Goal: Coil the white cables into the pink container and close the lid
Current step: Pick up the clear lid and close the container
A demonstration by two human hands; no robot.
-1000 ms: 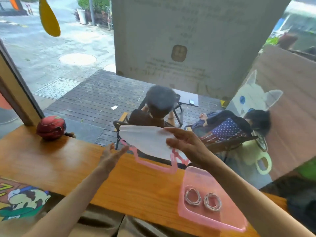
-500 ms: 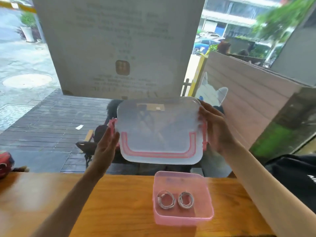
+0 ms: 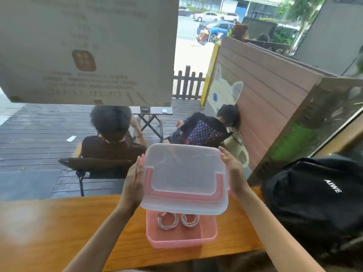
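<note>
The pink container (image 3: 182, 242) stands open on the wooden table, near its right end. Two coiled white cables lie side by side on the container's floor, the left coil (image 3: 167, 221) slightly larger than the right coil (image 3: 189, 219). A translucent lid (image 3: 184, 173) with pink clips hovers just above the container, tilted toward me and covering its far edge. My left hand (image 3: 133, 181) presses flat against the lid's left side, fingers straight. My right hand (image 3: 234, 173) presses its right side the same way.
The wooden table (image 3: 59, 228) runs along a window; its far edge lies just behind the container. A black backpack (image 3: 314, 193) sits at the right end, close to my right forearm. Outside the glass, people sit on a deck.
The lid has come down from chest height toward the container, now held between both hands just above it. My view has swung right and downward.
</note>
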